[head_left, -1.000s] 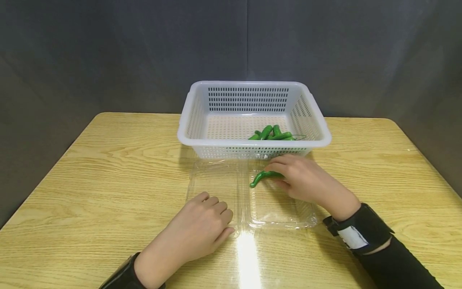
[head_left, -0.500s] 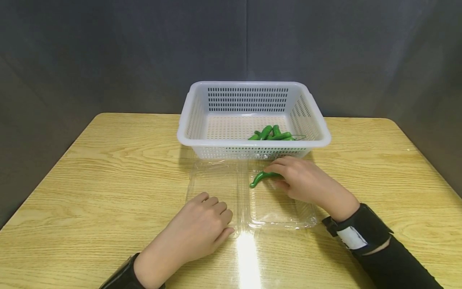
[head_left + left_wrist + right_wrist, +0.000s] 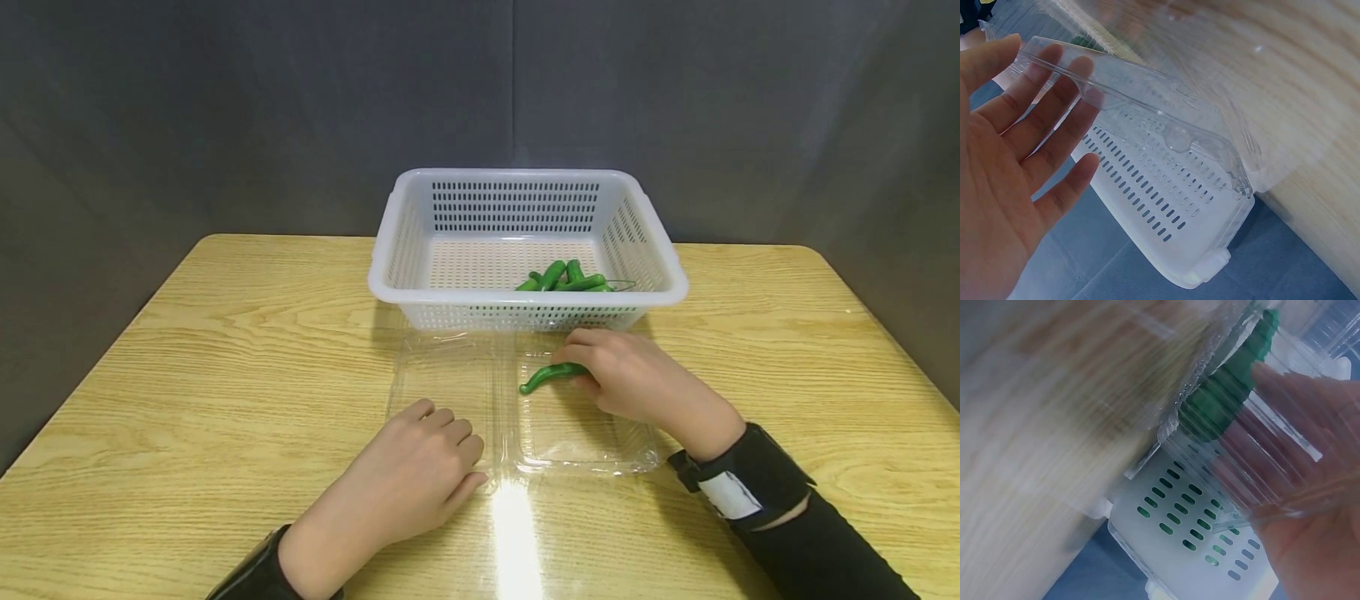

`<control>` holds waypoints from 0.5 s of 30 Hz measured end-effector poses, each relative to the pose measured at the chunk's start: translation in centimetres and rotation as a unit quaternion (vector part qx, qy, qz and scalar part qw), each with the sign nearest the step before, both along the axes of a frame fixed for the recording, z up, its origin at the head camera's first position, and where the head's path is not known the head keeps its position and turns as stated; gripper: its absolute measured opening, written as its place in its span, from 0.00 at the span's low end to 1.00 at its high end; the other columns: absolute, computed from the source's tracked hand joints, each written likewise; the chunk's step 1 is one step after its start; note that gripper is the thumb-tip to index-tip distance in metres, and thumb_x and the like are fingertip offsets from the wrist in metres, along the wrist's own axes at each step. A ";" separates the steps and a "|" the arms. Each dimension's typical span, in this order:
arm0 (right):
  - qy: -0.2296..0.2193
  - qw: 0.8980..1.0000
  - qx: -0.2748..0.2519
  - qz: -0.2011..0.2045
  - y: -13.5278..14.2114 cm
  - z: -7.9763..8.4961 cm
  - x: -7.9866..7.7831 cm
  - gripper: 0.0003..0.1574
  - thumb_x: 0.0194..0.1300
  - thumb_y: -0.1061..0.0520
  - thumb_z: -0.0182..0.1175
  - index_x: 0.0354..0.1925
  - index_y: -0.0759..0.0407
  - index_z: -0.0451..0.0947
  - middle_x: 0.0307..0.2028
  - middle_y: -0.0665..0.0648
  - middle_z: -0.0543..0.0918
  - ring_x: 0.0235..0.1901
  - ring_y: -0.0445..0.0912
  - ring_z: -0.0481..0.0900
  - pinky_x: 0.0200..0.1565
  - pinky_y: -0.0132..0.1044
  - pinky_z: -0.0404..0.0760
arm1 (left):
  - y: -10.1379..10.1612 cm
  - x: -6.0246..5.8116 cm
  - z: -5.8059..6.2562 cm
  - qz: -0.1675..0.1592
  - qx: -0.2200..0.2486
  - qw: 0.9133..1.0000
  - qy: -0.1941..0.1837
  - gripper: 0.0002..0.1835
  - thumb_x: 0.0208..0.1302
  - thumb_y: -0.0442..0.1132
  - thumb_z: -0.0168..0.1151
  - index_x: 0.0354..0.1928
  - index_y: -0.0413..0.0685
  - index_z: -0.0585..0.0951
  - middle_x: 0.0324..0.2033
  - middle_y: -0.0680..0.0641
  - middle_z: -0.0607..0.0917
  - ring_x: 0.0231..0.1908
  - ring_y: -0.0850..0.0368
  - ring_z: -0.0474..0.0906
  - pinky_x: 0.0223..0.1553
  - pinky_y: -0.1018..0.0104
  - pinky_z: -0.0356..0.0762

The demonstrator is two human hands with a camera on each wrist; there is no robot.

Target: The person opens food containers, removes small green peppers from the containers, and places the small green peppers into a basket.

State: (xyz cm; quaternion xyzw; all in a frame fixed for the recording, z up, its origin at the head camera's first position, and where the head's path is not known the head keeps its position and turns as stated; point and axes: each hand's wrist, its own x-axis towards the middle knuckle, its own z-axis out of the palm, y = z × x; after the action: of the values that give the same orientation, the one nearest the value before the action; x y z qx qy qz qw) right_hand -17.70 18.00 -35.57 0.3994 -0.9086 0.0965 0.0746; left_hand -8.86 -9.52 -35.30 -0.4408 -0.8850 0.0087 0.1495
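Note:
A curved green chili pepper (image 3: pixel 542 379) is held by my right hand (image 3: pixel 630 371) low inside the right half of an open clear plastic clamshell container (image 3: pixel 577 442). In the right wrist view, the pepper (image 3: pixel 1222 387) shows through the container's clear wall, with my fingers beside it. My left hand (image 3: pixel 420 475) lies over the near edge of the container's left half (image 3: pixel 442 375). The left wrist view has its fingers (image 3: pixel 1047 125) loosely bent, the tips seen through the clear plastic wall. Whether they touch it is hard to tell.
Behind the container stands a white slotted plastic basket (image 3: pixel 528 296). Several green chili peppers (image 3: pixel 562 277) lie in its front right part. Everything rests on a wooden table (image 3: pixel 225 350), with a dark cloth backdrop (image 3: pixel 300 117) behind.
The pepper's held end has come slightly lower and nearer in my right hand, so the pepper lies at a different angle. My left hand, container and basket stay put.

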 end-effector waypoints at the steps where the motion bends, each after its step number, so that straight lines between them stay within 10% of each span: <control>1: -0.001 1.000 0.000 -0.001 0.0 0.0 0.0 0.20 0.51 0.70 0.72 0.45 0.59 0.85 0.36 0.51 0.80 0.36 0.45 0.80 0.40 0.42 0.81 | 0.0 0.0 0.0 0.000 0.000 1.000 0.000 0.15 0.62 0.50 0.65 0.24 0.52 0.76 0.23 0.55 0.78 0.26 0.58 0.74 0.38 0.62 0.74; 15: 0.002 1.000 0.001 -0.010 0.1 -0.1 0.0 0.20 0.51 0.70 0.72 0.44 0.58 0.85 0.33 0.51 0.82 0.33 0.46 0.81 0.37 0.42 0.81 | 0.0 -0.1 -0.1 0.002 -0.003 1.000 -0.004 0.15 0.62 0.51 0.66 0.24 0.52 0.77 0.23 0.55 0.78 0.25 0.58 0.74 0.37 0.63 0.73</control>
State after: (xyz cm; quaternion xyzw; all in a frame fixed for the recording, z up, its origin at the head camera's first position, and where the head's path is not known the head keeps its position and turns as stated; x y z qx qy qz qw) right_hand -17.69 18.08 -35.66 0.3908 -0.9124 0.0944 0.0769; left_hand -9.00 -9.57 -35.44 -0.4392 -0.8866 0.0099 0.1450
